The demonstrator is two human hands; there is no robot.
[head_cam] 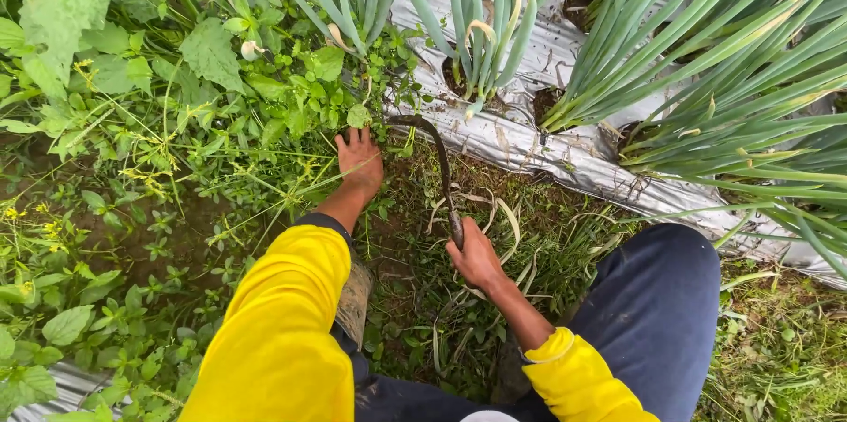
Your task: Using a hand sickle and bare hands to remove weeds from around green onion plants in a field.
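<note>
At the far left a thick mat of broad-leaved weeds point(132, 78) fills the ground from the picture's edge inward, with small yellow flowers low among the stems and almost no bare soil showing. The left hand point(360, 160) reaches forward out of a yellow sleeve point(282, 325) into the inner edge of these weeds, fingers curled down and closed on a clump of stems at their base; exactly how much it holds is hidden by leaves. Just right of that hand, a patch of trampled grass and dark soil point(415, 298) lies open between the two arms, the only free room here. The right hand point(475, 254) is wrapped tightly round the handle of a sickle point(438, 166), whose dark curved blade arches up and left, its tip near the left hand at the weed edge. Beyond the blade runs the edge of silver plastic mulch point(529, 144), slanting down to the right. Green onion plants point(706, 60) rise through holes in it and lean over its border. A knee in dark trousers point(657, 307) sits close below that border.
</note>
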